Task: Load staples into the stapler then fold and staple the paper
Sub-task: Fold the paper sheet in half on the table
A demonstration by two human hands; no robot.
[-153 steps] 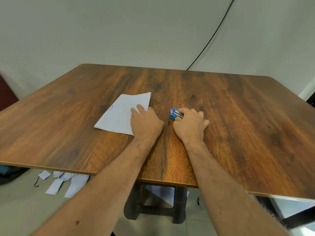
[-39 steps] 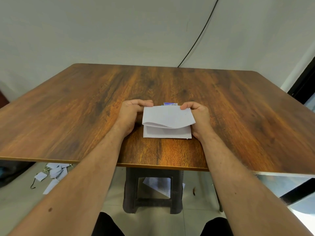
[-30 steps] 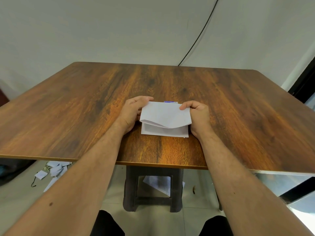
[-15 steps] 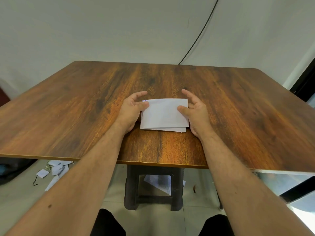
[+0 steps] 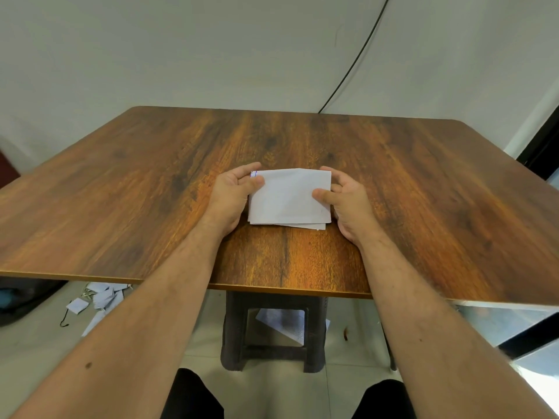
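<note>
1. Our left hand (image 5: 234, 193) lay at the left edge of the folded paper (image 5: 289, 196), its thumb on top near the far left corner and its fingers curled round that edge, grasping the sheet.
2. Our right hand (image 5: 348, 201) held the right edge in the same way, the thumb pressed flat on the top layer and the fingers bent round the far right corner.
3. The paper was white and folded over on itself, lying on the table between our two hands, close to the near edge. A lower layer stuck out a little along the near edge, so the layers did not line up exactly.
4. A small blue pen mark showed at the far left corner of the paper, beside our left thumb. It was too small to read, and we saw no other writing on the sheet.
5. We could not see the stapler anywhere; we cannot tell where it was.
6. The table (image 5: 423, 192) had a dark brown wood-grain top with rounded far corners.
7. A black cable (image 5: 352, 66) ran down the pale wall behind it.
8. Under the table stood a dark plastic stool (image 5: 236, 328), with a printed sheet (image 5: 281, 323) on the floor beneath it; its text was too blurred to read.
9. Scraps of white paper (image 5: 99, 297) lay on the floor at the left.
</note>
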